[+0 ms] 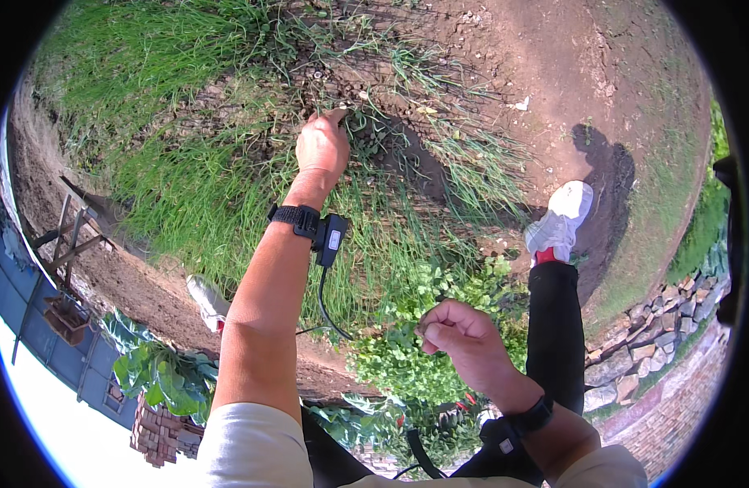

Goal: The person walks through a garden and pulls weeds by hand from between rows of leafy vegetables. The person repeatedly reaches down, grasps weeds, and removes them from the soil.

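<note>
My left hand (322, 144) reaches down among thin green stalks that look like scallions or chives (191, 189). Its fingertips are at the soil beside a low leafy weed (371, 131); whether they grip a stem is hidden by the hand. My right hand (463, 341) hangs above a patch of light-green leafy plants (405, 360), thumb against curled fingers. A dark fleck shows at its fingertips, too small to name. Flattened, paler stalks (484, 171) lie over to the right of my left hand.
My white shoes (560, 213) straddle the bed. Bare soil (533, 73) lies at the upper right, and a stacked stone edge (643, 341) at the lower right. Broad-leaved plants (161, 378) and a wooden frame (72, 238) stand at left. A cable (323, 299) hangs from my left wrist device.
</note>
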`<state>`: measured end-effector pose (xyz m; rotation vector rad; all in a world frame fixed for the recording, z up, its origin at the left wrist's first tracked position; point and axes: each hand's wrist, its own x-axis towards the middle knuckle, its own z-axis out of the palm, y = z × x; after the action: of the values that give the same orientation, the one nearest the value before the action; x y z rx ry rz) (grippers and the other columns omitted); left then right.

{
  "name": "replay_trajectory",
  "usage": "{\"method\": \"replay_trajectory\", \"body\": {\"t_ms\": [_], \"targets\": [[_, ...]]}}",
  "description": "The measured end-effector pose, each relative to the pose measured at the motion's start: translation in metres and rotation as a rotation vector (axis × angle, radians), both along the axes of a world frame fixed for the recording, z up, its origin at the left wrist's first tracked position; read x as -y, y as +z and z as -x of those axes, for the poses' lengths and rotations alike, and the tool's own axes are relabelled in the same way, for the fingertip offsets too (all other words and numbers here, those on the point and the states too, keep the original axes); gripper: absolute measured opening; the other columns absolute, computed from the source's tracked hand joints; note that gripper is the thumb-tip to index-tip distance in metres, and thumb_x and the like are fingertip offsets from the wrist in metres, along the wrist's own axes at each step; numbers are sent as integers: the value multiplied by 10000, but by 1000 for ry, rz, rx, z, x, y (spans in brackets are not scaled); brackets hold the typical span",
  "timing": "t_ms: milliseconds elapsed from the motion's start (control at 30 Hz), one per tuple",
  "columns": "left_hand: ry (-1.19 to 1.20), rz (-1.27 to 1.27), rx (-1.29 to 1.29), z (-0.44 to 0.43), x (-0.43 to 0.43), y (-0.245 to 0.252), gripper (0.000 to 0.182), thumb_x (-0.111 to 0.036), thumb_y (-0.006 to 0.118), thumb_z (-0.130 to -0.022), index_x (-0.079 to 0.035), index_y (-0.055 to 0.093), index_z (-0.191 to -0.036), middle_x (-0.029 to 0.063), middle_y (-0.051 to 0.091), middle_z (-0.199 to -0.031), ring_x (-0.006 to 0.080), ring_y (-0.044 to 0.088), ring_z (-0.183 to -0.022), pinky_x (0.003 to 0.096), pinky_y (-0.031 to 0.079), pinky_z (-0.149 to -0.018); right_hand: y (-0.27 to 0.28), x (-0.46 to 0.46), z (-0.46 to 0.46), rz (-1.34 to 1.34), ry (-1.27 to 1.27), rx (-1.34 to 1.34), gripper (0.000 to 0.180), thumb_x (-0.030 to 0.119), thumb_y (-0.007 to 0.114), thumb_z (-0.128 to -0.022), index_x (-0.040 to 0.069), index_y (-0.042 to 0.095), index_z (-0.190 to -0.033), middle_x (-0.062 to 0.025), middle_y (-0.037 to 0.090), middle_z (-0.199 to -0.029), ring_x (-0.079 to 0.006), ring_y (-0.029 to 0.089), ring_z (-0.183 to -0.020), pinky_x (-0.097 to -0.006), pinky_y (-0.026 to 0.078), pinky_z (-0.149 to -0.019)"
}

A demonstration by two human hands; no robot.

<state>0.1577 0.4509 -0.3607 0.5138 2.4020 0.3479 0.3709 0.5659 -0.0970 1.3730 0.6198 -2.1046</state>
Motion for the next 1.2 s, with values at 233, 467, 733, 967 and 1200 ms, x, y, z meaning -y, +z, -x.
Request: {"method": "replay_trajectory", "body": {"t_ms": [233, 467, 733, 967, 1200], "targets": [[-69, 196, -2, -5, -11, -1, 269, -193, 649, -780, -106, 644, -1034, 184, 625, -1075, 340, 638, -935, 423, 530, -800, 0, 0, 3, 8, -8, 9, 78, 53, 548, -927, -9, 582, -961, -56, 605, -879, -107, 564, -757, -251, 460, -717], [-143, 231, -55, -1, -18, -6, 174, -99, 551, -811, -66, 631, -962, 163, 611, -1073, 333, 668, -851, 415, 552, -722, 1, -4, 5, -2, -4, 12, 75, 40, 556, -916, -16, 579, -960, -59, 603, -877, -104, 560, -756, -252, 457, -716], [-50, 298, -80, -12, -22, -6, 194, -120, 608, -783, -94, 629, -975, 135, 593, -1074, 325, 670, -849, 410, 556, -696, 4, -7, 7, 15, -44, 17, 76, 36, 563, -909, -21, 574, -958, -62, 596, -877, -111, 551, -759, -254, 447, -709], [51, 233, -57, -10, -18, 3, 158, -192, 629, -799, -102, 642, -928, 120, 623, -1030, 316, 657, -868, 414, 545, -747, 5, -7, 5, 15, -51, -12, 84, 45, 573, -909, -19, 575, -963, -60, 593, -886, -110, 550, -760, -253, 444, -707], [231, 139, 11, -10, -4, 7, 220, -208, 572, -841, -157, 700, -1012, 161, 634, -1147, 322, 624, -1032, 397, 511, -872, 8, -5, 4, 16, -29, -11, 84, 60, 576, -917, -15, 575, -956, -48, 588, -865, -99, 545, -757, -250, 450, -708]]}}
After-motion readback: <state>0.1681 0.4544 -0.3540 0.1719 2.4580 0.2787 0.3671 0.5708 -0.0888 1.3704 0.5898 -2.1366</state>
